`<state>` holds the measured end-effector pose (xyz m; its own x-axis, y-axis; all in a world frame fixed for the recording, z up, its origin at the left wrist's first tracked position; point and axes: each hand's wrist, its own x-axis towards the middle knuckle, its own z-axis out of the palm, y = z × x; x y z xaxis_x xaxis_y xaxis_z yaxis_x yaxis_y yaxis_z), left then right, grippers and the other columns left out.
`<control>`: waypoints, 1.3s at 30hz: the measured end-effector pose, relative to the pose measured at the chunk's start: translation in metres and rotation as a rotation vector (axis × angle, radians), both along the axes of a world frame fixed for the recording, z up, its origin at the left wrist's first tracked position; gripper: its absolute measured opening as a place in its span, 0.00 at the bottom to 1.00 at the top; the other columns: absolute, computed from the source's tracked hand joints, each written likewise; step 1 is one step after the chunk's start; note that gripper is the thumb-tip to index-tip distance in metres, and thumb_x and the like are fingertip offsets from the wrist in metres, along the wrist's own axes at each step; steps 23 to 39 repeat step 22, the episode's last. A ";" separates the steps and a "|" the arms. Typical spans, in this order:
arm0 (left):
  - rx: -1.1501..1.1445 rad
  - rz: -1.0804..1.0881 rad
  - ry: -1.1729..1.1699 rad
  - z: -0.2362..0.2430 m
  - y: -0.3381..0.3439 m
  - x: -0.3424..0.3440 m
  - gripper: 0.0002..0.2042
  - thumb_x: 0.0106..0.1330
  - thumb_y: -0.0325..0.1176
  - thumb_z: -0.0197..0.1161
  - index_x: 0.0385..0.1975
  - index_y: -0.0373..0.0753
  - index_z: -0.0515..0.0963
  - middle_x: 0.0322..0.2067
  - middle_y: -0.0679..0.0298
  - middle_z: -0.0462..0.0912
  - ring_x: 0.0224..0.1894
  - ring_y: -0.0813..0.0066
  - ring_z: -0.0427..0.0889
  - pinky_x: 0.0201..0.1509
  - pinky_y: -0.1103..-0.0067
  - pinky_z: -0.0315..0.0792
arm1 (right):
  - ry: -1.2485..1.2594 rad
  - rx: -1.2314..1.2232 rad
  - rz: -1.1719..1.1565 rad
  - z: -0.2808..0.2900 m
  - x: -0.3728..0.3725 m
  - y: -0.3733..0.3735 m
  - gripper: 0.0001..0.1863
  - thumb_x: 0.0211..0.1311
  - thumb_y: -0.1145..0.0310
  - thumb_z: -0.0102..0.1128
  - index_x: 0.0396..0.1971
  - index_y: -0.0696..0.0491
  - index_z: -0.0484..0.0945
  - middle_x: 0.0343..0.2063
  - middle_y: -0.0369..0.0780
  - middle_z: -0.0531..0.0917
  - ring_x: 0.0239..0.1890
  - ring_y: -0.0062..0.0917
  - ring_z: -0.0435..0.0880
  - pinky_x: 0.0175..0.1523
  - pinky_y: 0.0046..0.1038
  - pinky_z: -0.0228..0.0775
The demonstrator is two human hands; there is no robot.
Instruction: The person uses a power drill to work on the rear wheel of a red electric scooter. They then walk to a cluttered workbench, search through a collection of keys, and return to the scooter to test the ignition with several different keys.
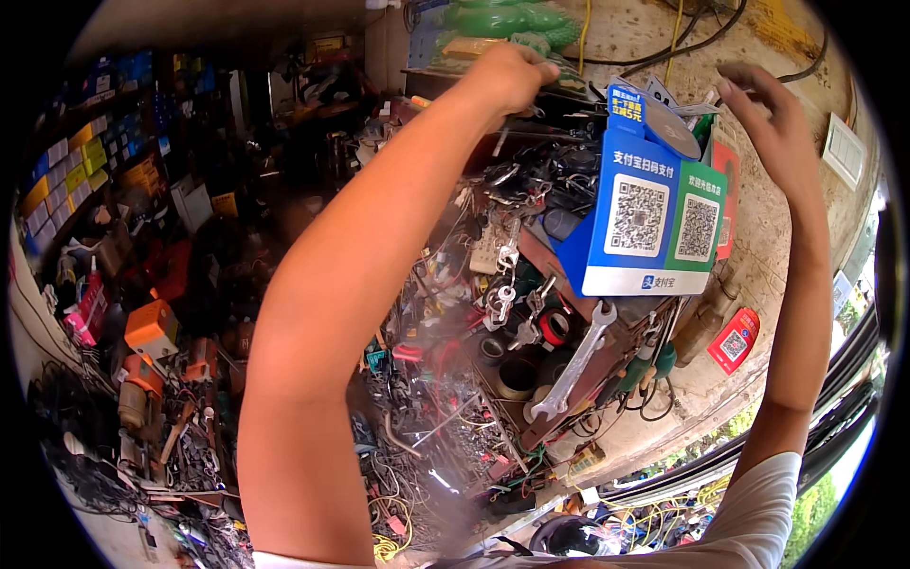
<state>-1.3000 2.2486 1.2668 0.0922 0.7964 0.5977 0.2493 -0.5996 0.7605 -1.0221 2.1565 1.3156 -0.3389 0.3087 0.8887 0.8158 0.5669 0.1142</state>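
My left hand point(512, 78) is raised high and closed in a fist at the top edge of a cluttered tool shelf point(531, 284); what it grips is hidden behind the fingers. My right hand point(773, 119) is also raised, fingers spread and bent, just right of a blue cardboard box point(645, 223) with square code stickers. It touches nothing that I can see. A grey disc point(671, 128) and papers stick out of the box top between the two hands.
A large silver wrench point(573, 365) hangs below the box among keys, tape rolls and wires. A red code tag point(735, 341) is on the concrete wall. Orange power tools point(152, 327) and tangled cables fill the lower left. Shelves of small boxes point(81, 156) stand at left.
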 end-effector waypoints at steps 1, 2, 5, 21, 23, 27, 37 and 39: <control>0.079 -0.005 0.026 -0.001 -0.001 -0.004 0.19 0.62 0.38 0.61 0.48 0.33 0.75 0.36 0.54 0.80 0.35 0.66 0.77 0.37 0.73 0.70 | -0.023 0.031 -0.015 -0.011 0.003 -0.013 0.17 0.57 0.63 0.58 0.42 0.58 0.78 0.38 0.41 0.82 0.43 0.26 0.77 0.50 0.26 0.65; 0.154 -0.008 0.055 -0.005 0.004 -0.011 0.19 0.62 0.39 0.60 0.48 0.34 0.75 0.39 0.54 0.80 0.42 0.66 0.76 0.44 0.73 0.69 | -0.020 0.043 -0.029 -0.027 0.000 -0.027 0.16 0.57 0.64 0.58 0.42 0.58 0.77 0.39 0.41 0.81 0.44 0.26 0.77 0.51 0.26 0.64; 0.308 -0.099 -0.004 -0.008 -0.004 -0.022 0.22 0.62 0.41 0.61 0.53 0.36 0.73 0.49 0.54 0.77 0.54 0.66 0.72 0.60 0.75 0.61 | 0.085 -0.018 -0.111 -0.083 0.029 -0.079 0.16 0.57 0.68 0.58 0.44 0.60 0.76 0.45 0.42 0.79 0.49 0.27 0.75 0.56 0.27 0.62; -0.468 0.088 0.150 -0.565 -0.312 -0.035 0.20 0.71 0.39 0.42 0.54 0.31 0.68 0.53 0.45 0.71 0.58 0.53 0.69 0.63 0.67 0.59 | 1.727 -2.202 0.223 -0.725 -0.079 -0.238 0.24 0.60 0.72 0.46 0.57 0.57 0.65 0.53 0.45 0.73 0.53 0.32 0.74 0.56 0.33 0.67; -0.491 0.087 0.141 -0.574 -0.321 -0.035 0.20 0.71 0.39 0.42 0.54 0.31 0.68 0.53 0.45 0.71 0.58 0.53 0.69 0.63 0.67 0.59 | 0.856 -2.218 0.405 -0.743 -0.106 -0.239 0.33 0.50 0.63 0.56 0.59 0.51 0.63 0.58 0.42 0.66 0.60 0.30 0.62 0.62 0.32 0.56; -0.491 0.087 0.141 -0.574 -0.321 -0.035 0.20 0.71 0.39 0.42 0.54 0.31 0.68 0.53 0.45 0.71 0.58 0.53 0.69 0.63 0.67 0.59 | 0.856 -2.218 0.405 -0.743 -0.106 -0.239 0.33 0.50 0.63 0.56 0.59 0.51 0.63 0.58 0.42 0.66 0.60 0.30 0.62 0.62 0.32 0.56; -0.491 0.087 0.141 -0.574 -0.321 -0.035 0.20 0.71 0.39 0.42 0.54 0.31 0.68 0.53 0.45 0.71 0.58 0.53 0.69 0.63 0.67 0.59 | 0.856 -2.218 0.405 -0.743 -0.106 -0.239 0.33 0.50 0.63 0.56 0.59 0.51 0.63 0.58 0.42 0.66 0.60 0.30 0.62 0.62 0.32 0.56; -0.491 0.087 0.141 -0.574 -0.321 -0.035 0.20 0.71 0.39 0.42 0.54 0.31 0.68 0.53 0.45 0.71 0.58 0.53 0.69 0.63 0.67 0.59 | 0.856 -2.218 0.405 -0.743 -0.106 -0.239 0.33 0.50 0.63 0.56 0.59 0.51 0.63 0.58 0.42 0.66 0.60 0.30 0.62 0.62 0.32 0.56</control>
